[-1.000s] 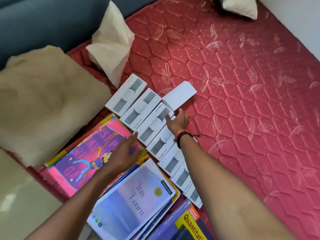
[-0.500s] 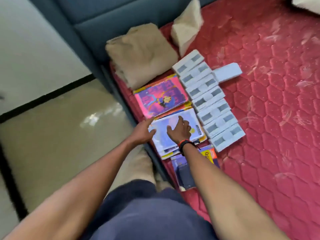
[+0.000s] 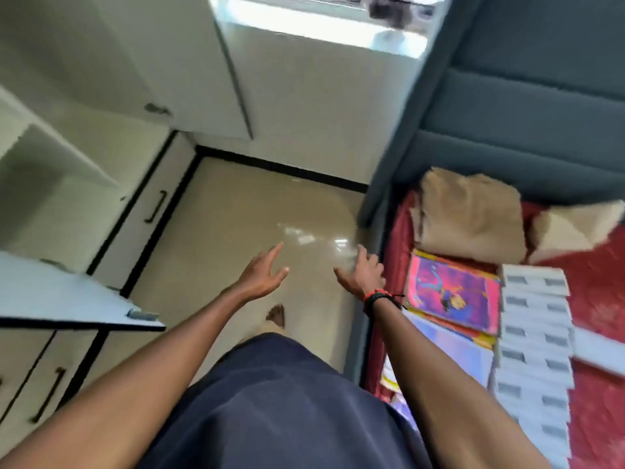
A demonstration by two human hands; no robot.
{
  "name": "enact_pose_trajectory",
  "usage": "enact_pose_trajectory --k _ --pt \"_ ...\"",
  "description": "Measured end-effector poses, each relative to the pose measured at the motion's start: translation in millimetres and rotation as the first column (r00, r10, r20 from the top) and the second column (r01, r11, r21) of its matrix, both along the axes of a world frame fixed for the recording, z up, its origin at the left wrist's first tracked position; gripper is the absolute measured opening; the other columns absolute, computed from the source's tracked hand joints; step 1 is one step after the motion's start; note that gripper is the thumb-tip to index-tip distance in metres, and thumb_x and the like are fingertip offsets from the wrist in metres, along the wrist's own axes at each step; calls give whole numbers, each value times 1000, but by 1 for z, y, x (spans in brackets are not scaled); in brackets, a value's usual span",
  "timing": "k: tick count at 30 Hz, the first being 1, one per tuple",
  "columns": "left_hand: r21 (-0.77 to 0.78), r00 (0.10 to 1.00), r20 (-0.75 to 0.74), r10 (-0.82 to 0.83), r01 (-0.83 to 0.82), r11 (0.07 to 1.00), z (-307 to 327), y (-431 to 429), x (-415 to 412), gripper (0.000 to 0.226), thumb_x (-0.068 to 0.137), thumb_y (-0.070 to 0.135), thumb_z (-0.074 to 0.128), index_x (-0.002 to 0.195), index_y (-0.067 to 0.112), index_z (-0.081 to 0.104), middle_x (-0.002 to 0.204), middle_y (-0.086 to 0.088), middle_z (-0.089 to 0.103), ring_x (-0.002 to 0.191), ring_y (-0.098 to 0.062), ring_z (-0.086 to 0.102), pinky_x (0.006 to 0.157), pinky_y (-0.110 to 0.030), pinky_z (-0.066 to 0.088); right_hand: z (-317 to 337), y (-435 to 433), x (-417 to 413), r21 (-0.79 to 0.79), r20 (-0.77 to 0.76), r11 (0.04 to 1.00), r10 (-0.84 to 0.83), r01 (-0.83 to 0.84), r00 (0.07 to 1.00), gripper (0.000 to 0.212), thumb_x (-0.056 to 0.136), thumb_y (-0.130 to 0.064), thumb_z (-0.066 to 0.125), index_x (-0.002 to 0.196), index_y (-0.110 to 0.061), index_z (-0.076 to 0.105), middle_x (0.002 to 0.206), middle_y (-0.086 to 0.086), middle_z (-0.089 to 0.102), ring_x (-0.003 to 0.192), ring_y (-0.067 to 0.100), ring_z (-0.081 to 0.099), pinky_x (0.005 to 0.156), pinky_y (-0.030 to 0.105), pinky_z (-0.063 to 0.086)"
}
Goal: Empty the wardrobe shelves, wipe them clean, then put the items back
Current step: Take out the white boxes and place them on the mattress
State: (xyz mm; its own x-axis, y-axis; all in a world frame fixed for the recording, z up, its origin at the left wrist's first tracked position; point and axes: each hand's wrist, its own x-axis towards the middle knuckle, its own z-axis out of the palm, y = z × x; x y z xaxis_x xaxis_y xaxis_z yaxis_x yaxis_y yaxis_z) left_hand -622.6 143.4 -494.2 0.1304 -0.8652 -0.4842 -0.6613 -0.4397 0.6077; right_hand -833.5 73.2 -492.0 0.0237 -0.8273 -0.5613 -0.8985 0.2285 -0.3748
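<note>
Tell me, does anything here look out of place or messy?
Yes: books and a row of white boxes lie on the red mattress, beside a folded beige cloth, not on shelves. The wardrobe door stands open. Nothing looks spilled or damaged.

Wardrobe shelf (image 3: 50, 154): white, open-fronted, far left, blurred. Items lie on the red mattress (image 3: 602, 289). Folded tan cloth (image 3: 470, 214) sits at the headboard end, with the cream cloth (image 3: 571, 228) just beside it. Pink-purple book (image 3: 453, 296) lies flat, touching the pale blue book (image 3: 449, 353). A row of white boxes (image 3: 534, 336), side by side, runs alongside both books.
</note>
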Motion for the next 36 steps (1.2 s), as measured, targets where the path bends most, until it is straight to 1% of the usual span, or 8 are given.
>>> enact_pose_trajectory --k 6,13,16,20,24,26,30,36 --pt "-131 935 -9 354 -352 927 14 34 98 70 97 26 57 154 15 20 159 -9 23 147 -22 22 119 -34 21 33 -41 128 -61 54 926 377 -374 925 84 86 -47 64 152 -23 18 145 14 33 133 35 32 105 47 35" --pt "-248 763 -40 646 -634 733 24 61 224 71 96 20 59 153 9 19 158 -10 24 146 -23 25 115 -27 19 75 -64 324 -170 99 701 712 -693 695 96 82 -46 70 154 -23 10 148 14 28 136 37 28 109 52 33" --pt "-273 657 -93 748 -739 615 39 60 276 77 92 34 60 153 10 20 158 -8 27 144 -22 28 114 -27 19 93 -69 406 -220 112 611 790 -760 603 96 83 -45 69 155 -23 9 148 15 28 134 37 29 108 51 33" --pt "-425 494 -169 853 -817 389 81 54 350 77 86 45 53 151 15 26 156 -2 30 143 -16 29 111 -23 20 127 -72 518 -329 231 517 855 -790 464 98 82 -40 72 155 -27 9 149 13 26 136 36 28 110 49 29" --pt "-590 306 -266 914 -802 97 126 46 406 88 78 66 41 152 21 26 147 15 28 134 1 24 109 -20 20 169 -74 616 -470 314 435 896 -768 315 101 81 -36 74 155 -29 6 153 8 22 138 33 26 110 48 27" --pt "-637 251 -323 913 -770 -14 142 42 424 83 79 67 39 151 29 24 149 20 27 135 4 24 110 -20 21 189 -74 655 -538 359 413 901 -734 244 98 83 -35 73 155 -28 7 155 6 22 139 32 25 112 47 26" --pt "-709 195 -344 918 -696 -118 171 31 467 67 88 55 45 149 38 24 148 30 23 133 15 21 107 -13 20 233 -76 743 -691 400 348 914 -634 67 88 86 -30 70 155 -22 15 155 5 27 142 27 26 116 43 22" --pt "-753 92 -334 938 -624 -207 213 21 540 70 87 51 47 150 30 27 152 19 28 139 -1 26 112 -26 25 271 -83 846 -775 394 258 911 -576 -122 82 89 -28 68 153 -18 18 152 8 31 141 24 28 118 40 20"
